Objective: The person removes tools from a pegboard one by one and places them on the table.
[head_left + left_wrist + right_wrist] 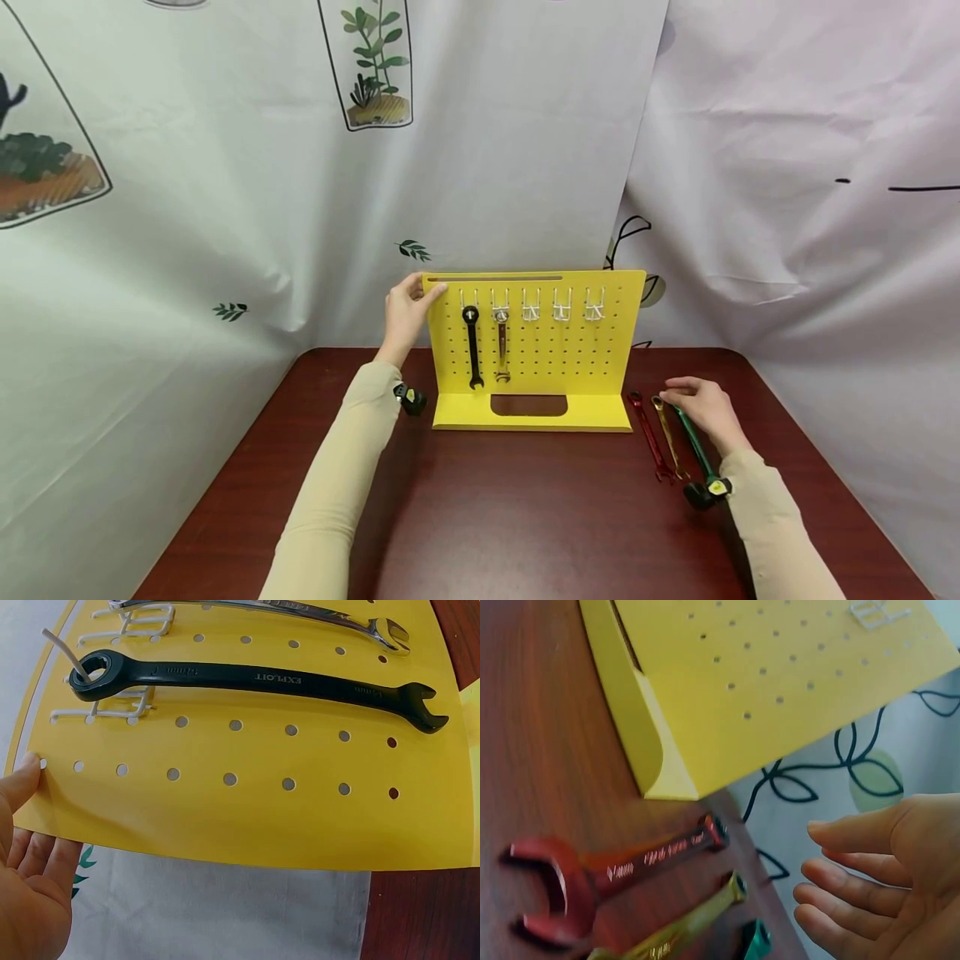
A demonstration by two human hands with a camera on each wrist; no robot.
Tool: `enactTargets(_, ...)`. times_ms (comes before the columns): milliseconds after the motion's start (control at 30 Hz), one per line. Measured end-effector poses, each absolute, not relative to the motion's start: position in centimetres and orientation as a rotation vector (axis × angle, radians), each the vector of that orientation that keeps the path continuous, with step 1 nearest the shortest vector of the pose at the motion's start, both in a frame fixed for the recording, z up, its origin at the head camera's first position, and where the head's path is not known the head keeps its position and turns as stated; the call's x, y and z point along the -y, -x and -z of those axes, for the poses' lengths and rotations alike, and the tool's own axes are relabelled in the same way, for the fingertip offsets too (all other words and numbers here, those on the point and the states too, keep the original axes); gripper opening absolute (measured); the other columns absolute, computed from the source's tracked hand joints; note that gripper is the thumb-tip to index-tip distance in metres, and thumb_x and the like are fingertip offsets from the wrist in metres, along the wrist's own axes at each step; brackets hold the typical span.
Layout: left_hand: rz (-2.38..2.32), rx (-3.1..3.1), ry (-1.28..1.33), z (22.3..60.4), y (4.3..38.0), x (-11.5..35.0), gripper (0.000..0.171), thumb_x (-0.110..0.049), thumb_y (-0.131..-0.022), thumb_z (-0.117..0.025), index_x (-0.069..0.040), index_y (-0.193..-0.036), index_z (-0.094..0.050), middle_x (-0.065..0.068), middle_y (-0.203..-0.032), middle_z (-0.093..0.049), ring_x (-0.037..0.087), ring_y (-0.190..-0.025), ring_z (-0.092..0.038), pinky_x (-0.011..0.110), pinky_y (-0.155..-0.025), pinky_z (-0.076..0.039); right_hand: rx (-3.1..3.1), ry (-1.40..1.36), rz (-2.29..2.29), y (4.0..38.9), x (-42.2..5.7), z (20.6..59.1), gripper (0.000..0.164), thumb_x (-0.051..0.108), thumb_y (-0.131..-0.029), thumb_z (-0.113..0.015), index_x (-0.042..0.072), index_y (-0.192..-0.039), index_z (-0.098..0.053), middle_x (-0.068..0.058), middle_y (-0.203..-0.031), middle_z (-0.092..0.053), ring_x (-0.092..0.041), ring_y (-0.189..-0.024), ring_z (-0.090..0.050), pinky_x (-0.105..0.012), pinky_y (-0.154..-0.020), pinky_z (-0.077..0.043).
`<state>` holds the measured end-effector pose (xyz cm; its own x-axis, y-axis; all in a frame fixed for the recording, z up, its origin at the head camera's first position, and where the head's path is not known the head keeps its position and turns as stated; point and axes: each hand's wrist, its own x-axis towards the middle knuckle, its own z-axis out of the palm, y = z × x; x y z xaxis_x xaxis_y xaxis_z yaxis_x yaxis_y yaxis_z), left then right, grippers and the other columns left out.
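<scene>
White cloth printed with potted plants (517, 158) drapes the walls around a dark reddish-brown tabletop (525, 517), where a yellow pegboard (540, 357) stands upright on its own base. Across from me, the person's left hand (405, 317) grips the board's upper left edge, thumb on the front and fingers behind. From the first two white wire hooks (595, 312) hang a black combination wrench (473, 348) and, beside it, a silver combination wrench (502, 343), ring ends up; three more hooks continue to the right. Just right of the board, a red wrench (649, 437), a gold wrench (669, 438) and a green wrench (694, 446) lie side by side. Over the green one's ring end, the right hand (705, 408) hovers with fingers loosely bent and apart from the tools.
</scene>
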<state>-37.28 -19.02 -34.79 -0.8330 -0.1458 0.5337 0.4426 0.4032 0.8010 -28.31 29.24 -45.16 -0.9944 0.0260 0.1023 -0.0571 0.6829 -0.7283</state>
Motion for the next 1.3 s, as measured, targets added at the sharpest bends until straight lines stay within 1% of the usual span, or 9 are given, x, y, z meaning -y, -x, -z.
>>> enactTargets(100,1.437,2.135,0.257,34.8,37.3,19.0,0.043,-0.039,-0.090,-0.077,-0.008,-0.119,-0.071,0.010,-0.104,-0.074,0.023,-0.093,-0.067,0.033,-0.076,-0.052,2.763,-0.058,-1.255,28.4,-28.5,44.7,0.047,0.027,-0.099,-0.066,-0.006,-0.132,-0.061,-0.024,-0.120,-0.068,-0.039,-0.109,-0.063,-0.049,-0.088,-0.052)
enactTargets(200,1.425,2.161,0.256,34.7,37.3,19.1,0.043,-0.039,-0.091,-0.076,-0.008,-0.120,-0.070,0.010,-0.105,-0.074,0.022,-0.094,-0.067,0.034,-0.077,-0.053,2.745,-0.088,-1.294,28.6,-27.7,44.3,0.047,0.027,-0.099,-0.067,-0.005,-0.133,-0.060,-0.023,-0.120,-0.068,-0.038,-0.106,-0.065,-0.050,-0.090,-0.052)
enactTargets(333,1.484,2.210,0.244,34.5,37.3,19.5,0.047,-0.041,-0.091,-0.076,-0.009,-0.124,-0.069,0.009,-0.107,-0.073,0.021,-0.097,-0.066,0.037,-0.083,-0.054,2.736,-0.132,-1.342,28.9,-26.4,43.6,0.048,0.028,-0.099,-0.068,-0.004,-0.134,-0.060,-0.023,-0.121,-0.068,-0.039,-0.105,-0.067,-0.047,-0.087,-0.054)
enactTargets(567,1.726,2.208,0.262,33.8,37.3,20.1,0.045,-0.034,-0.092,-0.077,-0.008,-0.127,-0.067,0.007,-0.106,-0.067,0.022,-0.100,-0.059,0.050,-0.096,-0.047,2.729,-0.207,-1.352,29.3,-24.4,42.5,0.045,0.022,-0.099,-0.067,-0.005,-0.134,-0.060,-0.025,-0.124,-0.066,-0.039,-0.107,-0.065,-0.045,-0.081,-0.055)
enactTargets(667,1.702,2.203,0.293,33.5,37.1,20.2,0.045,-0.030,-0.094,-0.075,-0.007,-0.132,-0.065,0.006,-0.109,-0.064,0.022,-0.104,-0.059,0.047,-0.095,-0.047,2.715,-0.242,-1.339,29.5,-23.6,42.1,0.041,0.020,-0.098,-0.069,-0.004,-0.131,-0.062,-0.023,-0.123,-0.067,-0.035,-0.107,-0.066,-0.041,-0.083,-0.055)
enactTargets(867,1.633,2.192,0.360,32.4,36.8,20.4,0.038,-0.020,-0.097,-0.072,-0.005,-0.131,-0.067,0.008,-0.133,-0.063,0.024,-0.122,-0.057,0.042,-0.106,-0.045,2.710,-0.310,-1.314,29.7,-22.1,41.2,0.037,0.017,-0.097,-0.069,-0.003,-0.128,-0.065,-0.021,-0.121,-0.069,-0.035,-0.107,-0.067,-0.036,-0.080,-0.055)
enactTargets(1067,1.596,2.242,0.400,31.7,37.0,20.9,0.037,-0.021,-0.096,-0.073,-0.002,-0.127,-0.068,0.009,-0.130,-0.066,0.025,-0.119,-0.061,0.043,-0.105,-0.046,2.715,-0.331,-1.315,29.8,-20.8,40.7,0.038,0.021,-0.098,-0.069,0.000,-0.129,-0.065,-0.018,-0.123,-0.069,-0.033,-0.109,-0.065,-0.032,-0.079,-0.051)
enactTargets(1133,1.577,2.259,0.407,31.7,37.1,21.1,0.037,-0.021,-0.095,-0.074,-0.002,-0.127,-0.068,0.007,-0.130,-0.066,0.025,-0.120,-0.061,0.044,-0.105,-0.047,2.717,-0.334,-1.323,29.9,-20.4,40.6,0.039,0.023,-0.098,-0.069,0.001,-0.130,-0.065,-0.016,-0.123,-0.069,-0.033,-0.105,-0.065,-0.034,-0.076,-0.051)
enactTargets(1300,1.442,2.308,0.419,31.9,37.3,21.1,0.031,-0.023,-0.094,-0.075,-0.008,-0.122,-0.073,0.005,-0.131,-0.066,0.025,-0.119,-0.062,0.045,-0.102,-0.049,2.711,-0.375,-1.372,30.1,-19.2,40.4,0.041,0.024,-0.097,-0.070,0.003,-0.132,-0.065,-0.015,-0.123,-0.069,-0.035,-0.108,-0.065,-0.049,-0.089,-0.052)
